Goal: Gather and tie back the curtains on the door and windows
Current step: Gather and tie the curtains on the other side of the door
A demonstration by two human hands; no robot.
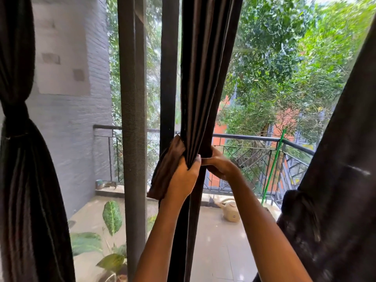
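Both hands clamped on centre curtain (203, 78), hanging vertical: left hand (183, 176) pinching gathered folds with brown tie-back band (166, 169) trailing down-left, right hand (218, 162) wrapped behind bundle at same height, nearer the band's likely wrap path.

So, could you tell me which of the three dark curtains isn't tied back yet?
The middle curtain, gathered by both hands, left hand and right hand, with no band round it. The left curtain is cinched; the right curtain looks bunched.
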